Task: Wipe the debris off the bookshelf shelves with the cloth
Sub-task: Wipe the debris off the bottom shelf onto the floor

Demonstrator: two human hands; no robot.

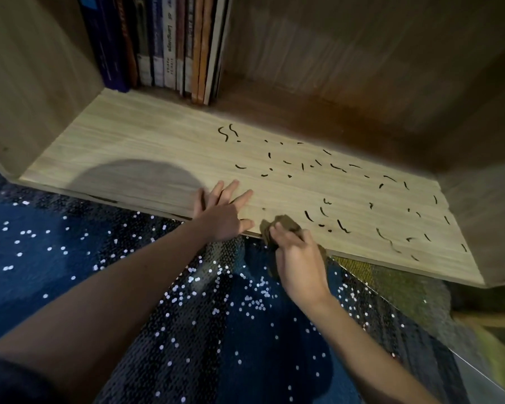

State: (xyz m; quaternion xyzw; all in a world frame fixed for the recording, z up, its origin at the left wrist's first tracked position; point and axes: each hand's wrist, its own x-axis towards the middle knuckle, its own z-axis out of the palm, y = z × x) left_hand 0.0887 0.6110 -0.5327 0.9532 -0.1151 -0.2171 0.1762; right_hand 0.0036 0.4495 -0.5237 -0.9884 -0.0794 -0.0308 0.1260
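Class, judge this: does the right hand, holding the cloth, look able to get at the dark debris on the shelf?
Probably yes. The right hand grips the cloth at the front edge of the shelf, and the nearest debris lies just beyond on open board, nothing between.

The shelf (146, 147) is pale wood-grain board, smooth and matt; the side wall (32, 83) looks the same. The cloth (286, 223) is soft, crumpled brown fabric. The debris (337, 167) is thin black strands. Below lies a dark blue sequinned fabric (216, 330), glittering.
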